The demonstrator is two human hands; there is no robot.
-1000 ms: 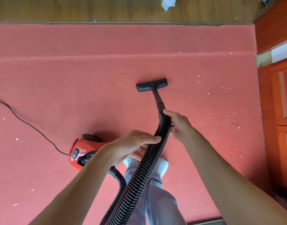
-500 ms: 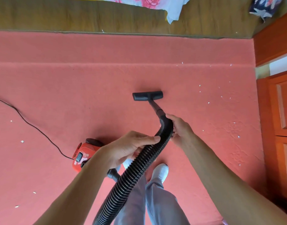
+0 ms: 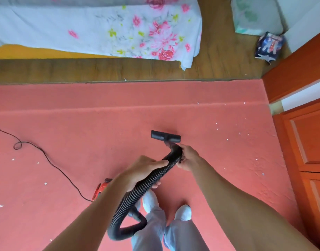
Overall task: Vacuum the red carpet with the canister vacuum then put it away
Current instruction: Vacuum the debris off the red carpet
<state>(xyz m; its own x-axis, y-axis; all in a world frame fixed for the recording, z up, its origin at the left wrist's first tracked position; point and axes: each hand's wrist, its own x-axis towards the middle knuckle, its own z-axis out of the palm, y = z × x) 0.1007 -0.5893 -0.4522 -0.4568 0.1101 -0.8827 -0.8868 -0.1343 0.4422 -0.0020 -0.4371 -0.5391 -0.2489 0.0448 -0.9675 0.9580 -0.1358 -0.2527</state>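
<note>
Red carpet [image 3: 101, 124] lies speckled with crumbs; past its far right corner sit a pale box [image 3: 255, 15] and a blue carton [image 3: 268, 45], their print unreadable. Left hand [image 3: 143, 171] and right hand [image 3: 189, 157] each grip the black hose [image 3: 150, 180].

red carpet [image 3: 101, 124], black hose [image 3: 146, 183], white sheet [image 3: 101, 28] with pink flowers.

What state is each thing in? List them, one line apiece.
Red carpet: strewn with white bits.
Floor nozzle: flat on the carpet.
Hose: bent, looped low by the feet.
Left hand: grips the hose mid-length.
Right hand: grips the hose end behind the nozzle.
Canister vacuum: on the carpet, mostly hidden by a forearm.
Power cord: slack, one small loop, runs toward the canister.
</note>
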